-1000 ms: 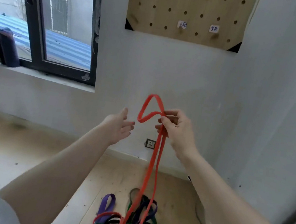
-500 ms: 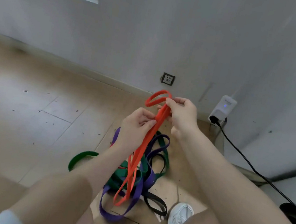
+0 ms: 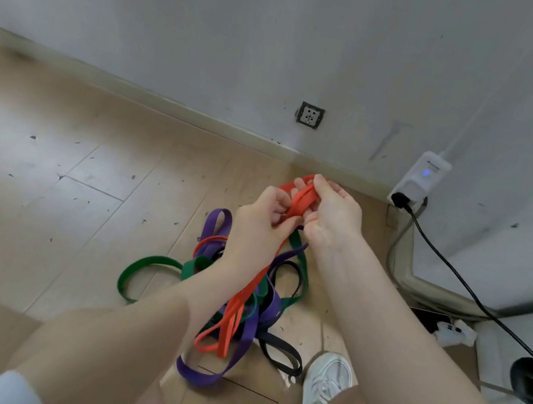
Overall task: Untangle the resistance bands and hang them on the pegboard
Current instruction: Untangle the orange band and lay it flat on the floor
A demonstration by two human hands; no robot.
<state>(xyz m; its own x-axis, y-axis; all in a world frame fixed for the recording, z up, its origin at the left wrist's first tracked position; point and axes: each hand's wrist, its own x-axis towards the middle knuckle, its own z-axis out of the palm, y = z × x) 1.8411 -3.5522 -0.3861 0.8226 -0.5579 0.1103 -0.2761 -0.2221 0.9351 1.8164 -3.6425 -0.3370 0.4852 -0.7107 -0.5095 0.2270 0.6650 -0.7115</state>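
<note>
I see both hands gripping the orange band (image 3: 299, 201): left hand (image 3: 260, 225) and right hand (image 3: 332, 213) curl round its upper loop above the tangled bands (image 3: 243, 302). That heap lies on the pale wood floor (image 3: 53, 187), below the grey wall's socket (image 3: 310, 115), a white sneaker (image 3: 325, 380) just beside it.

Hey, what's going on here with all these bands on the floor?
A person is working on an orange resistance band, gripping its upper end with both the left hand and the right hand. The rest of it trails down into a tangle of green, purple and black bands on the wooden floor. Nothing looks freed yet, and the pegboard is out of view.
</note>
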